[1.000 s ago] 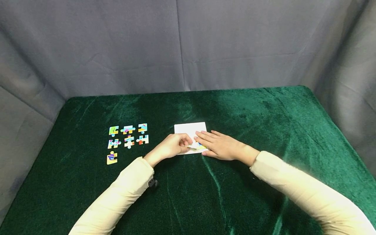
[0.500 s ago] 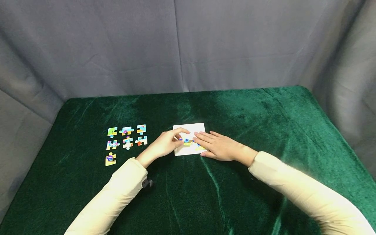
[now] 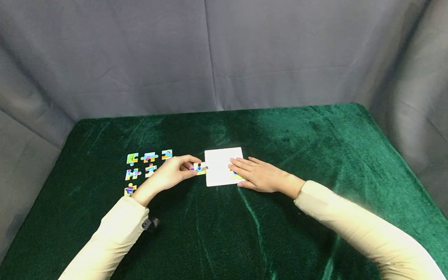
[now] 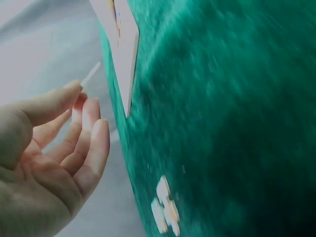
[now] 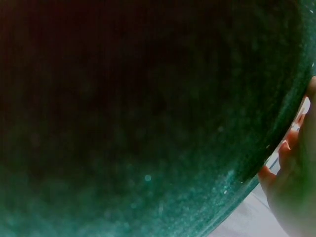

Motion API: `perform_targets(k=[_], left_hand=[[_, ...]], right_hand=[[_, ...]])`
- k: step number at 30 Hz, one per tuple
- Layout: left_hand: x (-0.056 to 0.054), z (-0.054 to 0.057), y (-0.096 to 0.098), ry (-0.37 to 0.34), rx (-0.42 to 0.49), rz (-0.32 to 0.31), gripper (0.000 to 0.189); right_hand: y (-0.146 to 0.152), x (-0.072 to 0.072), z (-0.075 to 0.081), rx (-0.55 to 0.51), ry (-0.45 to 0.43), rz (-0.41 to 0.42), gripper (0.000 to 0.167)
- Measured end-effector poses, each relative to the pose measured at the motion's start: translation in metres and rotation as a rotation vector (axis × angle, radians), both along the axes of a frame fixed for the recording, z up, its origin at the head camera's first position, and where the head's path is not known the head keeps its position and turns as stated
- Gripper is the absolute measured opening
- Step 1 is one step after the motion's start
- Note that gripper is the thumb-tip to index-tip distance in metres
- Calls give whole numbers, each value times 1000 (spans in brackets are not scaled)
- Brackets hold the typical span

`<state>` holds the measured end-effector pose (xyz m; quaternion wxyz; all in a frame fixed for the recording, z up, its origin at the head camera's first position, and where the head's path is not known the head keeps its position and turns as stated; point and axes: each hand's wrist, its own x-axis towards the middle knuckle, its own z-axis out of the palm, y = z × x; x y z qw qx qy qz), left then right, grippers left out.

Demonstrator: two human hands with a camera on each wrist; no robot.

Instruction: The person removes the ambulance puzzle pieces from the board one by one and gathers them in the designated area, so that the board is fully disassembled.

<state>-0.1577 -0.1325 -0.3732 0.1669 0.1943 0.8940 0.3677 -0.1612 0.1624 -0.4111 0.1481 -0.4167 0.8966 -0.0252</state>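
My left hand (image 3: 171, 171) pinches a colourful jigsaw puzzle piece (image 3: 200, 168) between thumb and fingers, just left of the white board (image 3: 218, 155). In the left wrist view, that puzzle piece (image 4: 91, 74) shows edge-on above the thumb tip of the left hand (image 4: 59, 153). My right hand (image 3: 260, 174) lies flat with its fingers extended over the board's right side. Under those fingers a second piece (image 3: 237, 176), yellow and blue, is partly covered on the board. Only part of the right hand (image 5: 291, 182) enters the right wrist view.
Loose puzzle pieces lie in rows on the left, among them a green one (image 3: 132, 158) and a purple-and-yellow one (image 3: 130, 189). My left hand and forearm hide some of them. A green velvet cloth (image 3: 297, 132) covers the table, with a grey curtain (image 3: 140, 58) behind.
My left hand has lifted the puzzle piece from the board and carried it left, past the board's left edge. The right hand stays almost still on the board.
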Motion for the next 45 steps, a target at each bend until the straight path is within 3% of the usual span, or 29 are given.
perform_targets(k=[9,21,28,37,45], left_hand=[[8,5,-42,-33,14,34,32],[20,9,-86,1,-103,111,34],[24,4,-109,-82,-113,125,34],[23,-2,-120,-163,-100,84,33],[22,-4,-116,-186,-109,130,30]], right_hand=[[-1,0,1,-10,-6,3,61],[1,0,1,-8,-5,1,61],[1,0,-1,-8,4,0,61],[1,0,-1,2,3,1,61],[0,0,0,14,-7,-5,61]])
